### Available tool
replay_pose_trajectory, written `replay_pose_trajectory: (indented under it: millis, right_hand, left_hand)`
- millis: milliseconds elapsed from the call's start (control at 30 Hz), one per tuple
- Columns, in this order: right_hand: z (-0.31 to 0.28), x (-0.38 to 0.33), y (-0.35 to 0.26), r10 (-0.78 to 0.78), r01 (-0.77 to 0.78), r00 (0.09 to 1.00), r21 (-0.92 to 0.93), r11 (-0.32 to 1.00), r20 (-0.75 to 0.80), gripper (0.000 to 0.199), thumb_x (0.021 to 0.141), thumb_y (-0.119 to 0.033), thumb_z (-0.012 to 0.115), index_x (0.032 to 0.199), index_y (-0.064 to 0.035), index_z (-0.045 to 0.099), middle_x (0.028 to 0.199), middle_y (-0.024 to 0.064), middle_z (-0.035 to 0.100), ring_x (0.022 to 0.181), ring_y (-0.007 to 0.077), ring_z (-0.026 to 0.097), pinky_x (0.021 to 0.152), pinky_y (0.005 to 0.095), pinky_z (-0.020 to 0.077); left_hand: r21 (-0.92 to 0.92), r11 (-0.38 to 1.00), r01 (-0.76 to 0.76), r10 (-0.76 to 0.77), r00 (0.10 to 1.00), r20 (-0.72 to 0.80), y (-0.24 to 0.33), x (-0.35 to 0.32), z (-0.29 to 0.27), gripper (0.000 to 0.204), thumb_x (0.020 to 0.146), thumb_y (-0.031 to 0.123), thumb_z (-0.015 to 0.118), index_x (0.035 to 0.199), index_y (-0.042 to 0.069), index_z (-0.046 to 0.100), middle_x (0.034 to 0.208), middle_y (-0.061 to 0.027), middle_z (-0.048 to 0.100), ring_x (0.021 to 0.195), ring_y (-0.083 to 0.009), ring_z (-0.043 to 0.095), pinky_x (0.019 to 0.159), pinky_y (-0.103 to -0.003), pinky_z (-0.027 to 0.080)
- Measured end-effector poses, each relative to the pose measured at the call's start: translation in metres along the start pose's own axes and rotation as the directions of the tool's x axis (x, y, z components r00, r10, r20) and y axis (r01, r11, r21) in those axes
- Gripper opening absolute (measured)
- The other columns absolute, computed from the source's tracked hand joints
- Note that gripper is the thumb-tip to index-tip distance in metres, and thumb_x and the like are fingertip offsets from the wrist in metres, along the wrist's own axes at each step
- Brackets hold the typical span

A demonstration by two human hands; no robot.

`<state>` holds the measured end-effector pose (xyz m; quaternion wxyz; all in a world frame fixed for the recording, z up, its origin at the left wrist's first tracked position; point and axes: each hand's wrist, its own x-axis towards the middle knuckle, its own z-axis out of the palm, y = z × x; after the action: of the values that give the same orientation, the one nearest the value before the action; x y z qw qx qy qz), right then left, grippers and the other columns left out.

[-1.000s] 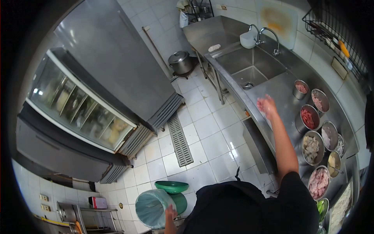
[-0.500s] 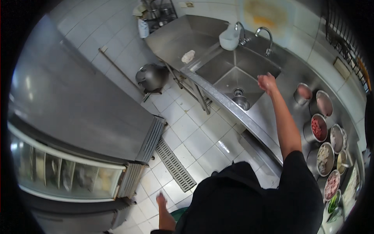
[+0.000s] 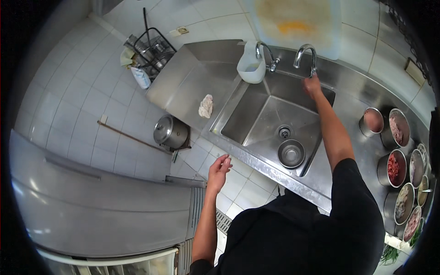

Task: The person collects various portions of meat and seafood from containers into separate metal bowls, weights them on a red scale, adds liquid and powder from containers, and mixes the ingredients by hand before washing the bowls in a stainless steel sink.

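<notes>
My right hand [image 3: 312, 85] reaches over the far right corner of the steel sink [image 3: 256, 120]. Its fingers are closed at the foot of the right-hand curved tap [image 3: 300, 54], on its handle, which they mostly hide. No water shows running from the spout. My left hand [image 3: 219, 173] hangs in the air in front of the counter edge, fingers loosely bent and apart from the thumb, holding nothing. Inside the sink, a round metal bowl [image 3: 291, 154] sits beside the drain [image 3: 284, 132].
A second tap [image 3: 273, 62] and a white plastic container [image 3: 251, 68] stand at the sink's back left. A crumpled white cloth [image 3: 206, 106] lies on the left counter. Several metal pots of food, one with red pieces [image 3: 394, 167], line the right. A lidded pot [image 3: 171, 132] stands low, left.
My right hand has moved from above the sink to the right-hand tap and closed there. My left hand has risen toward the counter, and the view has turned toward the sink.
</notes>
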<state>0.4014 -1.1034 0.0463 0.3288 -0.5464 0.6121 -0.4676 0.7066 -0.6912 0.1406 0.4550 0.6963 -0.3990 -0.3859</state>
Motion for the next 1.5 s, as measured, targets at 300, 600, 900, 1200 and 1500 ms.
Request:
replay_pose_trajectory:
  millis: [300, 600, 900, 1200, 1500]
  right_hand:
    - [0.062, -0.044, 0.011, 0.271, -0.336, 0.806, 0.029, 0.941, 0.527, 0.027, 0.077, -0.016, 0.060, 0.095, 0.0044, 0.061, 0.078, 0.0094, 0.060, 0.065, 0.0165, 0.057, 0.056, 0.0301, 0.0500]
    - [0.068, -0.115, -0.016, 0.332, -0.358, 0.934, 0.300, 0.884, 0.134, 0.018, 0.075, -0.008, 0.055, 0.089, -0.0012, 0.065, 0.079, 0.0128, 0.064, 0.069, 0.0207, 0.062, 0.062, 0.0345, 0.0510]
    - [0.070, -0.197, -0.078, -0.254, 0.056, 0.865, -0.420, 0.906, -0.432, 0.024, 0.069, -0.007, 0.057, 0.091, -0.0038, 0.066, 0.089, 0.0167, 0.064, 0.085, 0.0335, 0.061, 0.079, 0.0387, 0.0478]
    - [0.092, -0.195, 0.028, 0.659, -0.606, 0.741, 0.292, 0.740, -0.133, 0.016, 0.077, -0.011, 0.060, 0.089, -0.0011, 0.065, 0.080, 0.0137, 0.066, 0.067, 0.0140, 0.063, 0.060, 0.0275, 0.0487]
    - [0.107, -0.215, 0.134, 0.743, -0.645, 0.656, -0.612, 0.458, -0.135, 0.036, 0.079, -0.027, 0.055, 0.106, -0.0046, 0.061, 0.106, 0.0176, 0.062, 0.100, 0.0317, 0.060, 0.087, 0.0416, 0.0458]
  left_hand:
    - [-0.061, 0.993, 0.105, -0.079, 0.940, 0.333, 0.005, 0.175, 0.060, 0.042, 0.088, 0.036, 0.055, 0.114, 0.003, 0.054, 0.100, -0.0065, 0.060, 0.086, -0.0146, 0.058, 0.076, -0.028, 0.046]
    - [-0.133, 0.460, 0.878, -0.445, 0.358, 0.821, -0.009, 0.239, 0.207, 0.045, 0.089, 0.042, 0.046, 0.117, 0.006, 0.047, 0.102, -0.0104, 0.056, 0.096, -0.0254, 0.053, 0.088, -0.046, 0.043]
    - [0.129, 0.512, 0.850, -0.110, -0.084, 0.990, -0.012, 0.284, 0.283, 0.021, 0.080, 0.022, 0.064, 0.090, 0.004, 0.058, 0.087, -0.0071, 0.061, 0.086, -0.0176, 0.059, 0.080, -0.033, 0.050]
    - [0.086, 0.722, -0.687, 0.056, 0.183, 0.982, 0.025, 0.268, 0.303, 0.012, 0.070, 0.011, 0.064, 0.080, 0.004, 0.066, 0.076, -0.0084, 0.066, 0.072, -0.0180, 0.062, 0.068, -0.033, 0.049]
    - [0.075, 0.604, -0.793, 0.143, 0.200, 0.969, 0.040, 0.280, 0.261, 0.011, 0.068, 0.012, 0.062, 0.076, 0.007, 0.067, 0.076, -0.0100, 0.067, 0.071, -0.0232, 0.064, 0.067, -0.032, 0.050]
